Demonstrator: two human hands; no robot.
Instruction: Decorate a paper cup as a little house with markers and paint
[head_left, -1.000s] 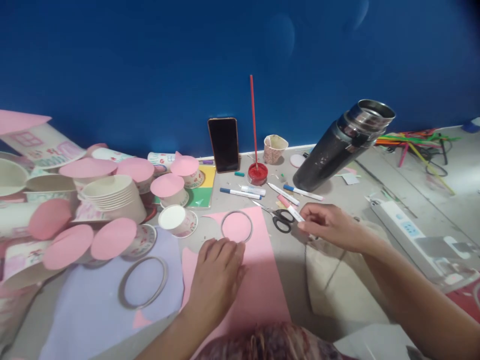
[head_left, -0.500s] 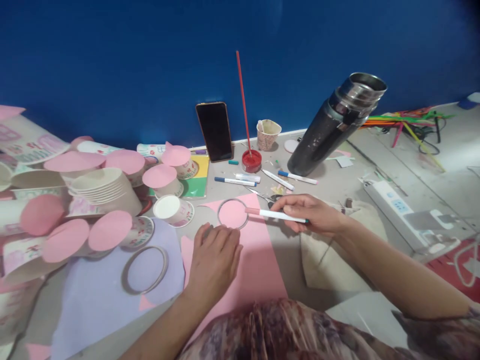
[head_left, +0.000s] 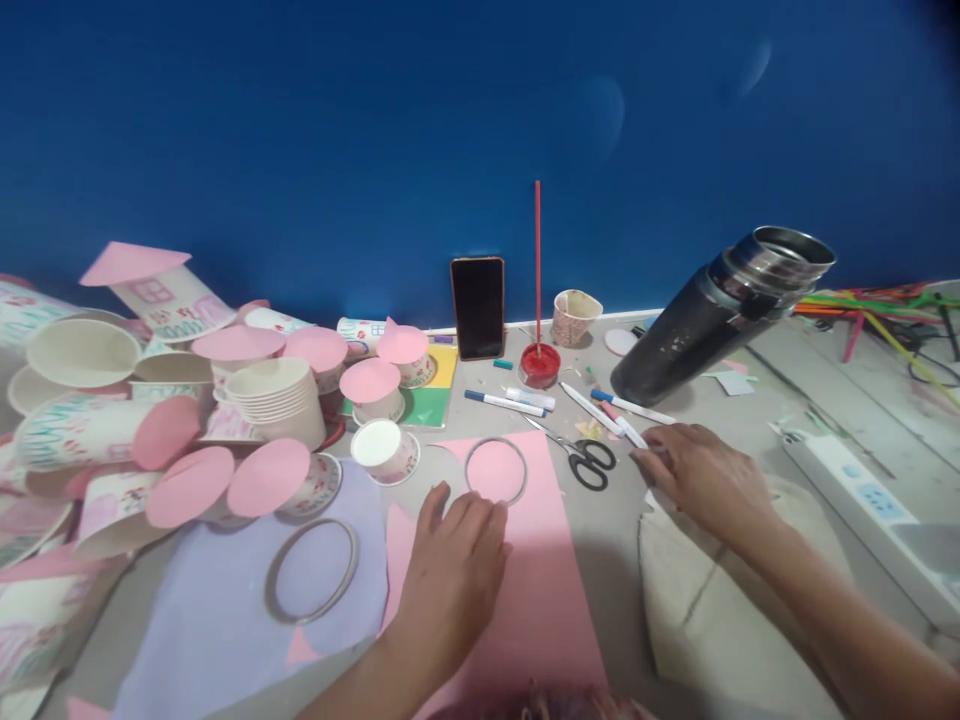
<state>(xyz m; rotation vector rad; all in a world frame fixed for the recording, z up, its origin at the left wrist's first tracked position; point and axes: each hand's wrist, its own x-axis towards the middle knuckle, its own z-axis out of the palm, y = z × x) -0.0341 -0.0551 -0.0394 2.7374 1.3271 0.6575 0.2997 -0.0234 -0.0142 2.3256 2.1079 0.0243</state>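
My left hand (head_left: 457, 570) rests palm down on the pink paper (head_left: 551, 580), fingers slightly bent and holding nothing. Just beyond its fingertips a thin grey ring (head_left: 496, 470) lies flat on the paper. My right hand (head_left: 709, 480) is low over the table at the right, its fingers closed at the near end of a white marker (head_left: 630, 432) with a reddish cap. That marker touches or lies close by other white markers (head_left: 589, 407). Scissors (head_left: 589, 462) with black handles lie between the paper and my right hand.
Paper cups with pink cone tops (head_left: 375, 385) crowd the left side, around a stack of cups (head_left: 277, 400). A second ring (head_left: 352, 565) lies on lilac paper (head_left: 187, 610). Behind stand a phone (head_left: 478, 310), a red pot (head_left: 540, 367) with a stick and a dark flask (head_left: 675, 335).
My right hand has carried the marker from beside the ring to the right, down among the other markers. The scissors are now uncovered. My left hand stays by the ring; the view has shifted.
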